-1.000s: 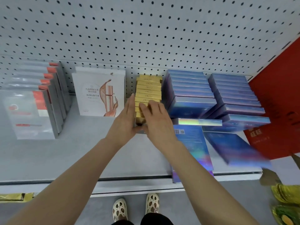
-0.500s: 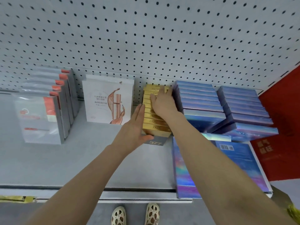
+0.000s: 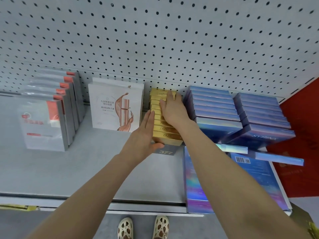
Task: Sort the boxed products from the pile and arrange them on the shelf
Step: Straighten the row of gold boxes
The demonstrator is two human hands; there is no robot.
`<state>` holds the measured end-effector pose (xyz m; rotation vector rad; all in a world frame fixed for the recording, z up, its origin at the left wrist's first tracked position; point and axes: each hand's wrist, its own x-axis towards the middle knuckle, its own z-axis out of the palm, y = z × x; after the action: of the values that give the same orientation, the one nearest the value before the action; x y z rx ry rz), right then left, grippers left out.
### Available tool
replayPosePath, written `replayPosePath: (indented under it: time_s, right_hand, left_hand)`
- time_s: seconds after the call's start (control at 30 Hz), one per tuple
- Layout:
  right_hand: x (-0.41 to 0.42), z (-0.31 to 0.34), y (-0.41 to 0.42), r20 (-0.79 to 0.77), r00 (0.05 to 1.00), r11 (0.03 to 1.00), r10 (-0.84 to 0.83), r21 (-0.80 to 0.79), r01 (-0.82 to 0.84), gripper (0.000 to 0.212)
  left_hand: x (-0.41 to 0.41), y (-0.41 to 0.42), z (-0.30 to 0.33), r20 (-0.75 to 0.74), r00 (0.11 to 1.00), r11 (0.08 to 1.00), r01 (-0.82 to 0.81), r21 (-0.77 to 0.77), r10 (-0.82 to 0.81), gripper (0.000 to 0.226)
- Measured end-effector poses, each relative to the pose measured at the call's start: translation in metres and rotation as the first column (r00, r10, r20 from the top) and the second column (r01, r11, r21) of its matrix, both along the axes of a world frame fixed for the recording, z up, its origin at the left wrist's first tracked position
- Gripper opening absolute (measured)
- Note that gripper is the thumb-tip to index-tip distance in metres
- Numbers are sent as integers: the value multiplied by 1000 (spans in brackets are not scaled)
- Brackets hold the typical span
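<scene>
Left hand (image 3: 143, 135) flat, fingers straight, pressed against left side of gold boxes (image 3: 168, 131) on shelf (image 3: 69, 169). Right hand (image 3: 172, 109) flat, fingers extended, resting on row top.

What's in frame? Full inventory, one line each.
gold boxes: about ten, gold, one row mid-shelf
blue boxes: two standing rows plus some lying flat, iridescent blue, shelf right
white box: at least one, white, left of the gold row
grey boxes: about six, grey with red, shelf left
shelf: one, grey
pegboard: one, grey, behind
shoes: two, cream, floor
left hand: flat against the gold row's left side
right hand: flat on the row's top
</scene>
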<state>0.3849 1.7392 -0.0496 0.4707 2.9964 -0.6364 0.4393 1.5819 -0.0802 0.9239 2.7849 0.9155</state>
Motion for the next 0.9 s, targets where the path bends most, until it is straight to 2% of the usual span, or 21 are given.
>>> replayPosePath:
  time_s: [0.1, 0.23, 0.33, 0.4, 0.47, 0.63, 0.9]
  right_hand:
    - [4, 5, 0, 38, 999, 1000, 15, -25, -14, 59]
    - [31, 9, -8, 14, 998, 998, -62, 0, 62, 67]
    - [55, 6, -24, 96, 986, 991, -134, -17, 136, 67]
    - [61, 5, -31, 81, 986, 987, -145, -57, 149, 64]
    - [62, 8, -31, 46, 992, 992, -115, -55, 117, 62]
    - [87, -1, -33, -43, 999, 997, -14, 79, 17, 65]
    - [89, -5, -36, -100, 995, 1000, -27, 6, 28, 63]
  left_hand:
    - [1, 0, 1, 28, 1000, 999, 3, 33, -4, 117]
    - [-1, -6, 3, 195, 981, 982, -39, 183, 2, 125]
    - [-4, -8, 2, 243, 969, 976, -12, 215, -42, 120]
    - [-4, -7, 1, 270, 961, 972, -4, 233, -61, 116]
    - [-2, -8, 1, 279, 958, 968, -3, 252, -70, 113]
    - [7, -9, 3, 259, 965, 965, -20, 262, -51, 113]
    - [12, -11, 3, 240, 971, 976, -33, 214, -20, 107]
